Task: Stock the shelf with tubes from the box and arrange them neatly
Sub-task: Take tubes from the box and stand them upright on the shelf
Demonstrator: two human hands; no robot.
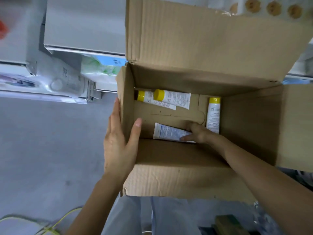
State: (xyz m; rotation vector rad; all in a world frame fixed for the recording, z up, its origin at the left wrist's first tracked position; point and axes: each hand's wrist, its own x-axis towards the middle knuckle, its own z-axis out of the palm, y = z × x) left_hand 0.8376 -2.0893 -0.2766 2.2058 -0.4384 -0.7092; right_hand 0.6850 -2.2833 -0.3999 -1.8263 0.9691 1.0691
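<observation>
An open cardboard box (177, 177) stands on the floor in front of me. Inside lie two white tubes with yellow caps (174, 99) at the far left, crossing each other. A third yellow-capped tube (213, 114) lies along the right side. A white and blue tube (169, 132) lies at the near side of the box floor. My right hand (200, 133) reaches down into the box and grips the right end of this tube. My left hand (118, 141) holds the box's left wall, thumb inside, fingers outside.
A white shelf unit (81, 39) stands at the upper left, with packaged goods (100, 67) on a lower level. Grey floor (42, 141) spreads to the left of the box. A yellow cable (67, 216) runs at the bottom left. The box's flaps stand open at back and right.
</observation>
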